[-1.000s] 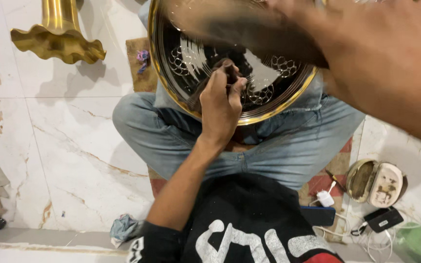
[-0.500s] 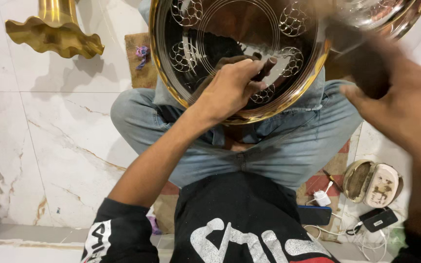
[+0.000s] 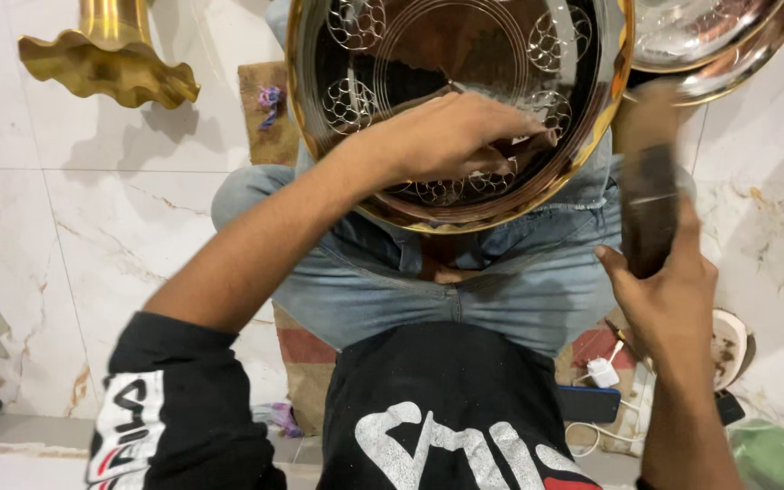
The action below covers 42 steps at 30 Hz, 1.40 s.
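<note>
bright, even | glare on brass plate (image 3: 465, 54) | hammer (image 3: 648, 195) motion-blurred

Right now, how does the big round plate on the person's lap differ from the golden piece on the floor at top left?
The engraved plate is a wide, shallow disc with a dark centre and circle patterns; the fluted brass piece is plain gold with a wavy flared edge. The left hand rests on the plate; the brass piece stands untouched. Both look like shiny brass.
</note>
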### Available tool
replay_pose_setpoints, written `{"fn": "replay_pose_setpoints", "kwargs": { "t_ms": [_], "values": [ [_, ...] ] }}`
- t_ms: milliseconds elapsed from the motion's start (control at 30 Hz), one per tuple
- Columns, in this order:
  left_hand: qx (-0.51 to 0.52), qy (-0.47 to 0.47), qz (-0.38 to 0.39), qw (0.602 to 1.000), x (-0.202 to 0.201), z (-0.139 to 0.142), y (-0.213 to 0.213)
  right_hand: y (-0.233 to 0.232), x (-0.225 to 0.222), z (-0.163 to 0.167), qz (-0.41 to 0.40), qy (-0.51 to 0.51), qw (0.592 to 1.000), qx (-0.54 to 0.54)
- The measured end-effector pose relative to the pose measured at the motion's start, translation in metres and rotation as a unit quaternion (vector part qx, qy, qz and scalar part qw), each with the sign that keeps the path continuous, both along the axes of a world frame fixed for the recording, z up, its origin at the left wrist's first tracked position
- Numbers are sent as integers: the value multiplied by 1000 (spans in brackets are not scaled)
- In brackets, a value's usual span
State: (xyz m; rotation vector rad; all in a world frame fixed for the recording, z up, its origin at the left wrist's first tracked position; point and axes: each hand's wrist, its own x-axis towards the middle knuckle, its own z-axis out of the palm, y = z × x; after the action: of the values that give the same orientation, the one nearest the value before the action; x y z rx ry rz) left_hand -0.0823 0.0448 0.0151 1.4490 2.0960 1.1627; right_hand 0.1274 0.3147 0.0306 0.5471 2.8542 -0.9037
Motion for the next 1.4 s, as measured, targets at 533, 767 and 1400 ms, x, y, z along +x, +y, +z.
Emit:
{"fn": "replay_pose_setpoints", "kwargs": {
  "t_ms": [533, 767, 1400],
  "values": [
    [52, 3, 102, 993, 16, -16, -20, -2, -58, 50, 229, 74, 959, 151],
    [121, -15, 334, 935, 63, -18, -23, -12, -133, 101, 383, 50, 889, 245],
    [188, -98, 633, 744, 120, -17, 17, -106, -149, 181, 530, 209, 702, 427]
  ]
}}
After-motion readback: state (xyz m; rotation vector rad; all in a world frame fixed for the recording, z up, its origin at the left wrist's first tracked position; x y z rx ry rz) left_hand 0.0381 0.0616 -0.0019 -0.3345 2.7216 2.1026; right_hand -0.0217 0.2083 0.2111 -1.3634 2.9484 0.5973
